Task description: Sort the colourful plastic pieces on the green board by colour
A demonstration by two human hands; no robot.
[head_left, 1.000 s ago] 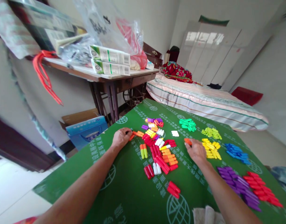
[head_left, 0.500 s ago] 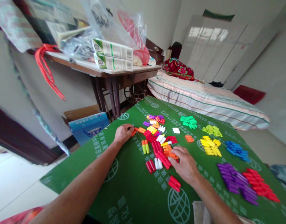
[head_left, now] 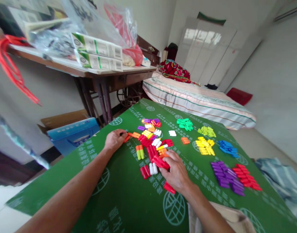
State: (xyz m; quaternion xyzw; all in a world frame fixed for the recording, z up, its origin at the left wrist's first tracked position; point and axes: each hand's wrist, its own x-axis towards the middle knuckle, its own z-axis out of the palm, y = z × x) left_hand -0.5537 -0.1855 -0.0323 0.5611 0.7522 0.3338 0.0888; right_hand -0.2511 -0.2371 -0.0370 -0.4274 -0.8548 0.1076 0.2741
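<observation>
Hands at a mixed heap [head_left: 152, 142] of coloured plastic pegs on a green printed mat [head_left: 129, 200]. My left hand [head_left: 115, 140] rests at the heap's 9 o'clock, fingers curled against a short row of orange pegs [head_left: 132, 135]; whether they pinch one I cannot tell. My right hand [head_left: 177, 172] lies palm-down at the heap's 5 o'clock, fingertips bent onto a cluster of red pegs [head_left: 160, 161]; the fingers hide the contact, so I cannot tell if the grip is closed. The hands are well apart, one on each flank, which seems to pen the loose pieces between them. A lone red peg [head_left: 169, 187] lies just beside my right wrist.

From 1 to 4 o'clock of the heap sit single-colour piles, each apart from its neighbours, probably so the colours stay unmixed: white pile [head_left: 172, 133], green pile [head_left: 184, 124], lime pile [head_left: 206, 131], orange pile [head_left: 185, 140], yellow pile [head_left: 204, 146], blue pile [head_left: 227, 148], purple pile [head_left: 223, 174], red pile [head_left: 247, 181].

Open mat runs from 6 to 8 o'clock between my forearms, and a bare lane separates heap from piles. The mat's left edge drops toward a blue box [head_left: 73, 134] on the floor; its far edge faces a bed [head_left: 199, 103]. A beige cloth [head_left: 226, 220] covers the near edge at 5 o'clock.
</observation>
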